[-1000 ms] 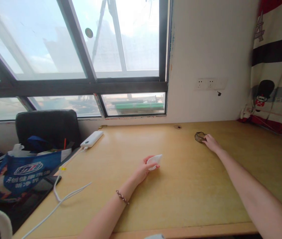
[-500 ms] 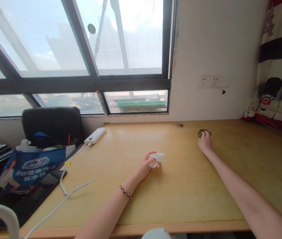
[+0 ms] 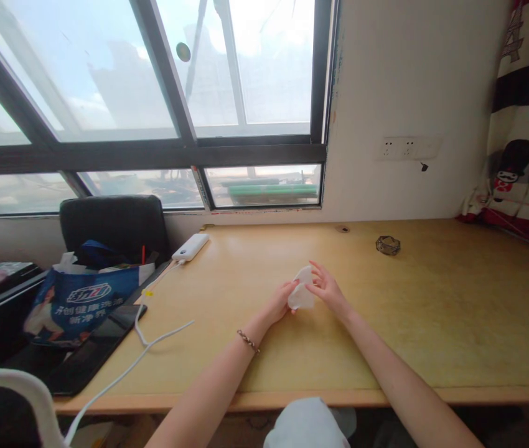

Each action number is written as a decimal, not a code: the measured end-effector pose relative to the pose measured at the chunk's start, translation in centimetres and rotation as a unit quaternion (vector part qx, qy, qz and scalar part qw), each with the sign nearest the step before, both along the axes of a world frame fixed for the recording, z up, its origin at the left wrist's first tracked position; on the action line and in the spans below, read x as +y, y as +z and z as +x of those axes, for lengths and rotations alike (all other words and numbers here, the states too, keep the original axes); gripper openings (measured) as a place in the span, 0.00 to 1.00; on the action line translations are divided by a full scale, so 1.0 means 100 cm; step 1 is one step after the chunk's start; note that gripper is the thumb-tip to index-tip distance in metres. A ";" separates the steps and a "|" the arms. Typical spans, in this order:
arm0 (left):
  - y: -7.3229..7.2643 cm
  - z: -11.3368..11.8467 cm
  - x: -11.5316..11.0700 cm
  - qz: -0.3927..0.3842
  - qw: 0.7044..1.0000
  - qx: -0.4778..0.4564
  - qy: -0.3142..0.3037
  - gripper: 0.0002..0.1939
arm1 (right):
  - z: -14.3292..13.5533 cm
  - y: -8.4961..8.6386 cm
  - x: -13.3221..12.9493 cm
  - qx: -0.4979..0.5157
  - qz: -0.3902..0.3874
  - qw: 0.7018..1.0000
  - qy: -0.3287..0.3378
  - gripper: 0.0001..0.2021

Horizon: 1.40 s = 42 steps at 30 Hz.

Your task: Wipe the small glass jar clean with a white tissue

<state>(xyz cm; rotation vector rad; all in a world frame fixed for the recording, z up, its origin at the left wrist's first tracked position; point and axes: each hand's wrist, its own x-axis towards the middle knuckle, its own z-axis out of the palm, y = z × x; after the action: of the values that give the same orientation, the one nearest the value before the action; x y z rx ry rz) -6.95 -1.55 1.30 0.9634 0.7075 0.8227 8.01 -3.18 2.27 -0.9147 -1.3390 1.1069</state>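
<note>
Above the middle of the table, a white wipe or tissue (image 3: pixel 302 297) is held between both hands. My left hand (image 3: pixel 280 302), a beaded bracelet on its wrist, grips the left side of it with the thumb on top. On the other side, my right hand (image 3: pixel 330 291) has its thumb and fingers at the right edge of the same white piece, pinching it. Farther back to the right lies a dark, patterned, roughly octagonal flat object (image 3: pixel 388 245), apart from both hands.
The wooden table (image 3: pixel 455 311) carries a white power bank (image 3: pixel 190 247) with a white cable (image 3: pixel 127 368) at its left. A blue bag (image 3: pixel 82 305) stands by a black chair (image 3: pixel 112 230). Beyond are a window and a wall socket (image 3: pixel 399 148).
My right hand has left the dark octagonal object and come left to the white wipe. The wipe now looks more spread out. The view has shifted a little.
</note>
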 end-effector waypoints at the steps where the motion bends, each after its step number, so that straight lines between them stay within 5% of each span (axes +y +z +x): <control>1: -0.001 0.000 0.000 -0.002 1.000 0.007 -0.008 0.18 | 0.002 0.000 -0.001 0.017 -0.009 1.000 0.006 0.31; 9: -0.008 0.002 -0.002 0.012 0.999 -0.015 -0.031 0.21 | 0.000 -0.006 -0.001 0.072 -0.067 0.995 -0.012 0.20; 15: -0.003 0.000 -0.002 0.015 0.996 0.023 -0.082 0.27 | 0.009 -0.019 0.007 0.037 -0.060 0.988 -0.138 0.15; 20: 0.003 0.001 -0.006 0.060 0.997 0.037 -0.031 0.28 | 0.018 -0.025 0.012 -0.017 -0.050 0.980 -0.194 0.16; 30: -0.010 0.000 0.005 0.021 0.994 0.035 0.100 0.15 | 0.017 -0.023 0.010 -0.022 -0.053 0.983 -0.175 0.16; 42: -0.004 -0.002 0.007 0.017 0.991 -0.036 0.131 0.23 | 0.014 -0.019 0.007 0.032 -0.074 0.985 -0.152 0.15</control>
<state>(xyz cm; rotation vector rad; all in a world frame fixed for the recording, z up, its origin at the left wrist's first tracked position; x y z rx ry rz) -7.19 -0.83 0.94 0.8769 0.7685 1.0981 9.36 -2.51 0.41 -1.1408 -1.0325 0.9969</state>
